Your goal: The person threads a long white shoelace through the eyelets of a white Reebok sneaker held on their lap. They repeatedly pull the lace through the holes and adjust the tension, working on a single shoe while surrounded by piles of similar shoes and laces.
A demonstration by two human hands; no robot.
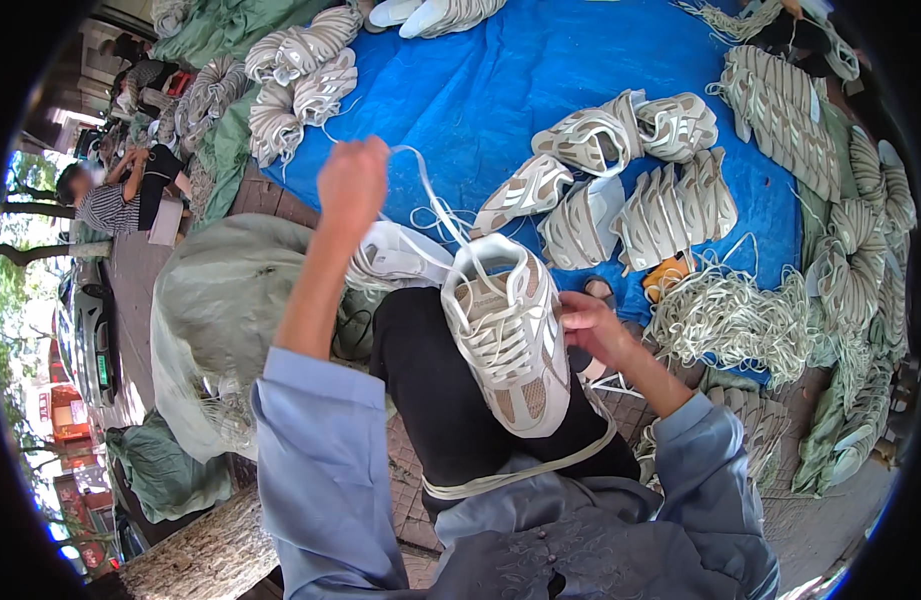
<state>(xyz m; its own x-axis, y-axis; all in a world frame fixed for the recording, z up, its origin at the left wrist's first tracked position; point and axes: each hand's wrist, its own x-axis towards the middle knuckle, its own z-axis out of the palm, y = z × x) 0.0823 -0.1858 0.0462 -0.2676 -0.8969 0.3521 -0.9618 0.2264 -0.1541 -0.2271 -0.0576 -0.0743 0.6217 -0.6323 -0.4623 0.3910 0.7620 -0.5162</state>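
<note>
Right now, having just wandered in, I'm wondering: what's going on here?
A person sits with a beige-and-white shoe on their lap, its laces criss-crossed over the front. The raised left hand grips a pale lace that runs down to the shoe, while the right hand is at the shoe's side. Beyond, more shoes and a heap of laces lie on a blue tarp.

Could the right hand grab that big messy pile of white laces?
Probably yes. The right hand is beside the shoe, and the pile of laces lies a bit farther right, with nothing big seeming to block the way.
</note>
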